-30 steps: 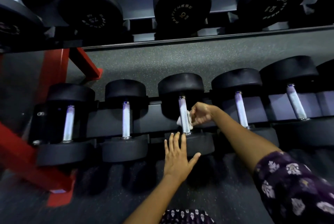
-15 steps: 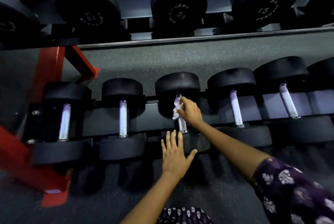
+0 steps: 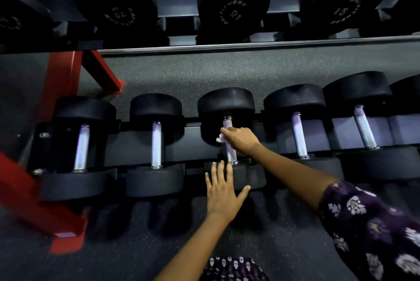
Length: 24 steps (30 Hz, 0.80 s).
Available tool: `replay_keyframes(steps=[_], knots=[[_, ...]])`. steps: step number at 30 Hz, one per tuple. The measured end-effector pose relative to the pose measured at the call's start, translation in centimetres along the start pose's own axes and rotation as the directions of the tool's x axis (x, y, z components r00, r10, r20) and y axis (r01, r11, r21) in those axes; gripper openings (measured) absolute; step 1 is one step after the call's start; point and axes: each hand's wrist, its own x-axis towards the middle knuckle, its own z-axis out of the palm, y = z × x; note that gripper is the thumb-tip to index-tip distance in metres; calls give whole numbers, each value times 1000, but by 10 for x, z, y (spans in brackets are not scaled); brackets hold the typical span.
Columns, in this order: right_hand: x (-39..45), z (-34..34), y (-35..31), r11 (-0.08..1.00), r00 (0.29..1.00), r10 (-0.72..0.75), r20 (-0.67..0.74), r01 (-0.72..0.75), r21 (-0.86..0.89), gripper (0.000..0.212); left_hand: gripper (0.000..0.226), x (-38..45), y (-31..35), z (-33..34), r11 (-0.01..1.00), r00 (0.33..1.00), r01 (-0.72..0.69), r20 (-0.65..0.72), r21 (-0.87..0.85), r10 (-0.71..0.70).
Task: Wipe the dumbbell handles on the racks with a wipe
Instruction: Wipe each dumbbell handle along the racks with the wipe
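The lower rack (image 3: 145, 146) carries five dumbbells with silver handles in plain sight, a sixth partly cut off at 3 o'clock. The third dumbbell's handle (image 3: 231, 154) sits just above centre; the right hand (image 3: 241, 138) curls its grip round it, clamping a white wipe (image 3: 219, 139) against the metal. The left hand (image 3: 223, 192), fingers spread flat, rests on that dumbbell's near head. At 12 o'clock the upper rack (image 3: 250, 45) shows four large heads. A red frame (image 3: 56, 81) stands at 9 o'clock on speckled grey floor (image 3: 204, 71).
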Motion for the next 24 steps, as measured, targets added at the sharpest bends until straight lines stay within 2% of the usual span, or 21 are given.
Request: replay_keyframes(steps=[3, 5, 8, 9, 11, 14, 17, 19, 22, 23, 24], knots=[[0, 5, -5, 963, 987, -137, -82, 114, -243, 22, 87, 0, 0, -1, 1000, 1000, -4, 4, 10, 4], [0, 4, -5, 948, 980, -179, -85, 148, -283, 20, 87, 0, 0, -1, 1000, 1000, -2, 3, 12, 2], [-2, 4, -2, 909, 919, -369, -137, 326, -261, 6, 87, -1, 1, 0, 1000, 1000, -2, 13, 13, 2], [-1, 6, -1, 893, 908, -409, -91, 378, -246, 7, 87, 0, 1, 0, 1000, 1000, -1, 11, 13, 1], [0, 12, 6, 869, 905, -425, 32, 417, -266, 28, 85, 0, 2, -1, 1000, 1000, -4, 3, 7, 4], [-8, 15, 12, 846, 883, -438, 167, 468, -256, 35, 77, -1, -1, -1, 999, 999, -27, -19, 18, 28], [-4, 7, 22, 731, 817, -535, 213, 574, -368, 32, 79, -2, -2, 0, 999, 999, -29, -18, 15, 29], [5, -8, 25, 741, 842, -484, 236, 539, -400, 38, 82, -1, -2, 0, 1000, 1000, -22, -17, 10, 22], [13, -11, 22, 721, 824, -483, 297, 567, -399, 44, 81, -1, -2, 1, 1000, 999, -25, -32, 12, 26], [13, -4, 17, 639, 786, -505, 357, 618, -458, 48, 82, -1, -3, 1, 1000, 999, -24, -27, 12, 24], [11, 2, 13, 481, 697, -606, 384, 705, -521, 52, 84, -1, -3, 0, 1000, 999, -24, -22, 13, 24]])
